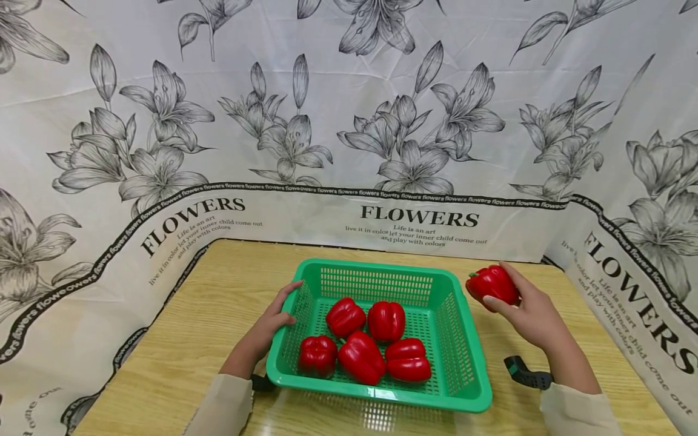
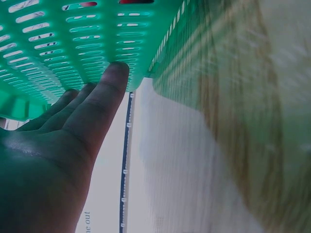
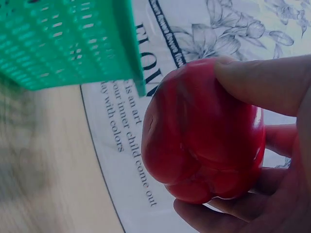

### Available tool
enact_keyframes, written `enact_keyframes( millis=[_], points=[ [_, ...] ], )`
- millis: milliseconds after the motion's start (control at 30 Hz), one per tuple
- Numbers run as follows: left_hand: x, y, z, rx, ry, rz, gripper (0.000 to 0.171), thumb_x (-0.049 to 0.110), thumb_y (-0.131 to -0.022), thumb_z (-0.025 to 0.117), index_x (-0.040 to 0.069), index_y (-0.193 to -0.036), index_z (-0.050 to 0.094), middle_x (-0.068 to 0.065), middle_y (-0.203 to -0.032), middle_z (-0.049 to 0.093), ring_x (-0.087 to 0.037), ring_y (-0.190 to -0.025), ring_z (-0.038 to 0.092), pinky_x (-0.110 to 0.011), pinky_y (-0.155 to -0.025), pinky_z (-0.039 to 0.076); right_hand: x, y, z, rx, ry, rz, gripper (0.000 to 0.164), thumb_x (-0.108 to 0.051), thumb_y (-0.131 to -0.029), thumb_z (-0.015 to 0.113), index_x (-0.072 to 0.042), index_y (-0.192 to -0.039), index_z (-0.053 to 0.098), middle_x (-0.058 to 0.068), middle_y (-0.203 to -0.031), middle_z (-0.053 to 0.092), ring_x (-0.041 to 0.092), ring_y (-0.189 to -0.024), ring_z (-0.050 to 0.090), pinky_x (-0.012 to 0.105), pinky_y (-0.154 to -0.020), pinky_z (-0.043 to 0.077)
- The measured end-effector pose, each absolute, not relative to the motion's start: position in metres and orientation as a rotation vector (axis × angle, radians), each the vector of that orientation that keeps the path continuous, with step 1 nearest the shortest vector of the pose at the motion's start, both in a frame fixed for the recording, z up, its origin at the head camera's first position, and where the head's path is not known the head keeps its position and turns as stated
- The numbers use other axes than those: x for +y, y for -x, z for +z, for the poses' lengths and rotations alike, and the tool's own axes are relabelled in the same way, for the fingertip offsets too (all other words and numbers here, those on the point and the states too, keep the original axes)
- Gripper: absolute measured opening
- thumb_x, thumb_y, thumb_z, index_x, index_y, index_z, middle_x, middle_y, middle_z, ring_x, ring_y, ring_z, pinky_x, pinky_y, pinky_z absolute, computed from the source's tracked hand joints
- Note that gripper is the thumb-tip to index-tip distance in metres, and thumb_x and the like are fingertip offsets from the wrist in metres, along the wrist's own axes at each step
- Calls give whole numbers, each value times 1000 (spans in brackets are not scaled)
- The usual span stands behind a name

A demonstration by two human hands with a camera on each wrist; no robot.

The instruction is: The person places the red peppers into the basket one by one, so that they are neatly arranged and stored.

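A green slotted plastic basket point(image 1: 471, 357) stands in front of me with several red bell peppers point(image 1: 361, 357) lying inside it. My left hand point(image 1: 267, 327) holds its left rim, thumb over the edge and fingers along the outer wall. From the left wrist, those fingers point(image 2: 104, 97) lie against the slotted side. Beyond the basket's right rim, my right hand point(image 1: 537, 315) grips another red bell pepper point(image 1: 493, 286) above the table, its green stem turned toward the basket. In the right wrist view the thumb presses one side of this pepper point(image 3: 204, 136), with fingers beneath and behind.
A light wood-grain table point(image 1: 218, 290) carries the basket. White cloth point(image 1: 305, 218) printed with grey flowers and lettering rises behind and along both sides. A black strap piece point(image 1: 528, 372) sticks out at my right wrist, and a dark one point(image 1: 263, 383) at my left.
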State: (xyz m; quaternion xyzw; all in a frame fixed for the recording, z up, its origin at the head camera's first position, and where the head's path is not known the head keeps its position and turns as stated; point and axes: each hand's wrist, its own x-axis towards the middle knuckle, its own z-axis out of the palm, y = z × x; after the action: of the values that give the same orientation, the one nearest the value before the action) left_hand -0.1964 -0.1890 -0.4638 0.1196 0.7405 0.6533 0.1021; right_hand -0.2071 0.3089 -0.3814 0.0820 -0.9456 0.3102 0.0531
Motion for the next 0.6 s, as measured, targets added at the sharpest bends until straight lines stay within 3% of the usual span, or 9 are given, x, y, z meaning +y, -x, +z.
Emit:
enact_keyframes(
  millis=[300, 400, 500, 600],
  points=[
    [-188, 197, -463, 2189, -339, 1927, 75, 10, -81, 44, 33, -150, 26, -12, -157, 18, -43, -131, 34, -46, -88, 49, 290, 189, -370, -2744, -369, 937, 82, -37, -91, 63, -15, -156, 18, 33, -142, 40, 51, -113, 50, 55, -78, 53],
    [-188, 196, -462, 2197, -332, 1923, 75, 10, -81, 44, 34, -150, 26, -12, -157, 18, -42, -131, 33, -46, -88, 49, 282, 186, -369, -2704, -423, 921, 81, -34, -90, 66, -16, -155, 21, 29, -141, 43, 47, -114, 52, 34, -79, 55],
    [-188, 195, -462, 2202, -328, 1921, 75, 11, -81, 44, 34, -150, 26, -12, -157, 18, -42, -131, 33, -46, -88, 48, 276, 184, -370, -2674, -480, 930, 80, -31, -89, 68, -19, -155, 23, 26, -141, 45, 43, -115, 54, 10, -80, 43],
    [-187, 195, -463, 2202, -328, 1921, 75, 11, -81, 44, 34, -150, 26, -13, -157, 18, -43, -131, 33, -46, -88, 49, 270, 182, -372, -2660, -531, 943, 80, -29, -88, 68, -23, -155, 25, 23, -141, 45, 41, -116, 55, 4, -83, 37]
  ],
)
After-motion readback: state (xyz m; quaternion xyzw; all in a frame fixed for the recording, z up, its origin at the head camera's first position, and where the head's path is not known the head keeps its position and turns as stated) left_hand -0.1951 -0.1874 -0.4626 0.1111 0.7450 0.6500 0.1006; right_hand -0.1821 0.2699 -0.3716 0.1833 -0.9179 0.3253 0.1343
